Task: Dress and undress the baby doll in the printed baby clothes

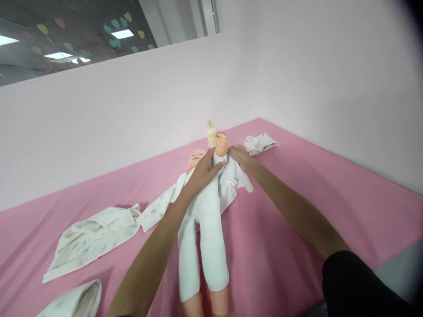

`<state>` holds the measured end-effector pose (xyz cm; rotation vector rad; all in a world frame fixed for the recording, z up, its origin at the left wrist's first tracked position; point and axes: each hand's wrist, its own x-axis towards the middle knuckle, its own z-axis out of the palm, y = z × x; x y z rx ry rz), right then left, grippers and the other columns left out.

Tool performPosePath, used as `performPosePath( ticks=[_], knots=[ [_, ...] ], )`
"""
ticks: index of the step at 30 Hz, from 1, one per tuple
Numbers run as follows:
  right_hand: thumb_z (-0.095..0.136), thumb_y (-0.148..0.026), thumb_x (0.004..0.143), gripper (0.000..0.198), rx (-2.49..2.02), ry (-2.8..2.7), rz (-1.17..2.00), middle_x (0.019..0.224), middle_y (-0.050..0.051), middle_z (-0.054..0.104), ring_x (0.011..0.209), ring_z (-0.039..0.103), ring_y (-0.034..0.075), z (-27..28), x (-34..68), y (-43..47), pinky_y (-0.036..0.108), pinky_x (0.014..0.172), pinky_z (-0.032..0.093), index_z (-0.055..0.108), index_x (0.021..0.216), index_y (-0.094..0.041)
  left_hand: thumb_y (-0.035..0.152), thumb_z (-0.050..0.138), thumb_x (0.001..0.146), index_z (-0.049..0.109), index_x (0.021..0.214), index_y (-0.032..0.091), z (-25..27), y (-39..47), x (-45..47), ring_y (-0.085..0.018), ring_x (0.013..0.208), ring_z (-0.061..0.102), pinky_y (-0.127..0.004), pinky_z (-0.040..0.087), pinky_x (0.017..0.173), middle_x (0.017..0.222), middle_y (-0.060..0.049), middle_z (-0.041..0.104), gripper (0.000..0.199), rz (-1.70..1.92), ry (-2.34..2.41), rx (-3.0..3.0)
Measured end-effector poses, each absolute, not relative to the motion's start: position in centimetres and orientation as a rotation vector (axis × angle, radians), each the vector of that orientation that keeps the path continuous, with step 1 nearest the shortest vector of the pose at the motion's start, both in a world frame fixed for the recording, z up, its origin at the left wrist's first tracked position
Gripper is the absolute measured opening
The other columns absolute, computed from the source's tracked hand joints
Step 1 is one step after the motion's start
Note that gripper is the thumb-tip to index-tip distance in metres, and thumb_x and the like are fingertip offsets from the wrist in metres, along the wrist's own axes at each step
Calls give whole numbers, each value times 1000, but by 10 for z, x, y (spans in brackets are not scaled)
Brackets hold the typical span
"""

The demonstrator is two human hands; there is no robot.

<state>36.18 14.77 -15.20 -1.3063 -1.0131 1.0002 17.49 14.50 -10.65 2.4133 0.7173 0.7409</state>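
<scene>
A baby doll (pixel 208 220) with a white cloth body lies on its back on the pink sheet, its head away from me. One doll hand (pixel 221 145) points upward. My left hand (pixel 205 169) is closed around that raised arm just below the doll's hand. To its right, my right hand (pixel 240 156) pinches the white baby shirt (pixel 229 182), which lies partly under the doll with its inner side and tag showing. A printed sleeve of the shirt (pixel 157 207) covers the doll's other arm. My right fingertips are partly hidden by the cloth.
Behind the doll, a baby bottle (pixel 211 135) stands near the wall. A folded printed cloth (pixel 261 143) lies at the back right. Printed baby clothing (pixel 95 233) is spread at left, with another folded cloth (pixel 74 301) nearer me. White walls (pixel 132 110) border the pink surface (pixel 280 246).
</scene>
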Motion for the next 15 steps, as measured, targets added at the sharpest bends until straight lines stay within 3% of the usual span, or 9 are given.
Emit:
performPosePath(
  ticks=[9, 15],
  knots=[
    [65, -43, 81, 26, -1257, -965, 1043, 65, 4, 61, 61, 57, 17, -157, 355, 148, 28, 54, 46, 60, 77, -18, 49, 54, 92, 43, 137, 20, -106, 145, 190, -26, 118, 56, -34, 42, 96, 131, -10, 60, 54, 641, 805, 2487],
    [61, -38, 87, 25, -1184, -1059, 1020, 67, 0, 55, 66, 53, 14, -163, 362, 149, 25, 62, 47, 54, 74, -18, 42, 70, 79, 43, 135, 21, -114, 156, 192, -30, 111, 61, -38, 46, 89, 125, -10, 63, 66, 451, 892, 2560]
  ],
)
